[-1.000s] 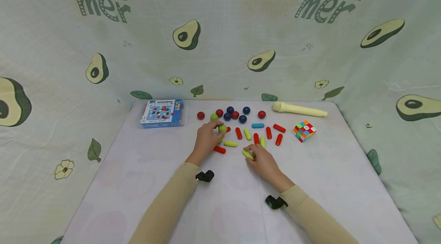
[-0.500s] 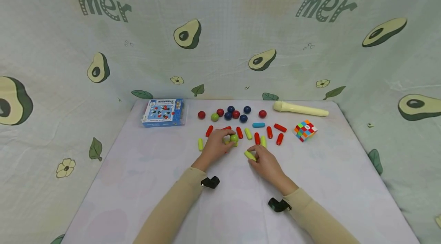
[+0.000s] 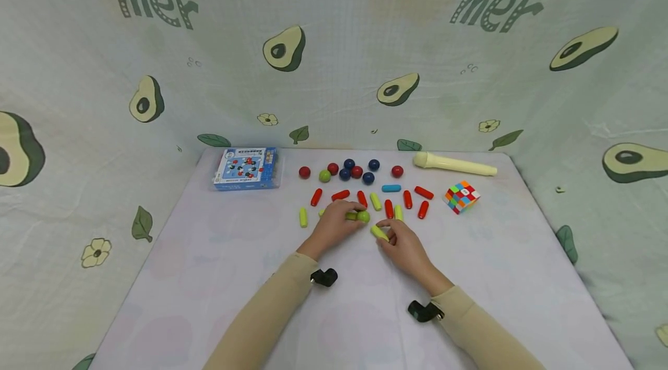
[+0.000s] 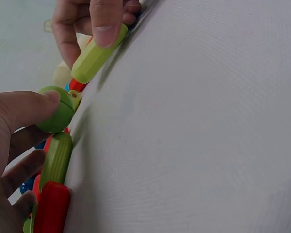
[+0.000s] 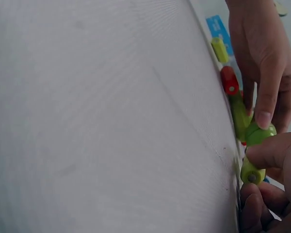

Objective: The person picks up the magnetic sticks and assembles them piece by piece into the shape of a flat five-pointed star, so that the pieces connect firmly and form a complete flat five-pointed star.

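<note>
The left hand [image 3: 334, 225] pinches a green ball [image 3: 363, 217] between thumb and fingers [image 4: 26, 109], low over the white worktop [image 3: 209, 277], with a yellow-green rod [image 4: 56, 160] lying just beside it. The right hand [image 3: 404, 245] grips another yellow-green rod [image 3: 378, 233], its fingers curled round it, the rod's end near the ball. Beyond them lie red rods [image 3: 388, 209], dark blue balls [image 3: 367, 178], a puzzle cube [image 3: 461, 197] and a blue box [image 3: 245, 168].

Box [image 3: 245, 168] print too small to read; L hand [image 4: 12, 160] cut off by frame edge.
</note>
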Demonstrator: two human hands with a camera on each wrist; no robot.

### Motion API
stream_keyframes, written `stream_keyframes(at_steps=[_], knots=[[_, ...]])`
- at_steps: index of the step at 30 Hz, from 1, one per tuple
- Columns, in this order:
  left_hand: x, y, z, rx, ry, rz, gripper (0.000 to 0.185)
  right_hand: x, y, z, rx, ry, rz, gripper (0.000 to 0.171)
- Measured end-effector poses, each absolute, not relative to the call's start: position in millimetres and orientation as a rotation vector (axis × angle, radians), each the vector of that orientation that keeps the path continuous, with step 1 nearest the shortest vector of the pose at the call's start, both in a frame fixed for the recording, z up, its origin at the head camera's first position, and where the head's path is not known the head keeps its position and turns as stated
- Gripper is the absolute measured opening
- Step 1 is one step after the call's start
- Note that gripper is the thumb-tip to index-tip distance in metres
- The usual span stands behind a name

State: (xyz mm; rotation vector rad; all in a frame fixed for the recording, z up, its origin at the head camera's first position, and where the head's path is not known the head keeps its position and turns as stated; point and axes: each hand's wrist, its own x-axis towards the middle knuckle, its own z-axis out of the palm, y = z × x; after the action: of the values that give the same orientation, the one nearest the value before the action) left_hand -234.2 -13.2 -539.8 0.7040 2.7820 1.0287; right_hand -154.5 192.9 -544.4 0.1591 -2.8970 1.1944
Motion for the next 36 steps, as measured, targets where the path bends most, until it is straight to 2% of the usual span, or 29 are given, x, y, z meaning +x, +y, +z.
stream_keyframes(at_steps=[10, 36], knots=[[-232.9, -5.3, -540.9, 0.747, 2.828, 0.867, 0.039, -155.2, 191.9, -545.0, 0.155, -2.865, 1.239, 0.034], [-229.8, -9.0, -542.2, 0.793, 2.865, 0.844, 0.044, -158.2, 185.3, -544.2, 0.149, -2.861, 1.161, 0.031]])
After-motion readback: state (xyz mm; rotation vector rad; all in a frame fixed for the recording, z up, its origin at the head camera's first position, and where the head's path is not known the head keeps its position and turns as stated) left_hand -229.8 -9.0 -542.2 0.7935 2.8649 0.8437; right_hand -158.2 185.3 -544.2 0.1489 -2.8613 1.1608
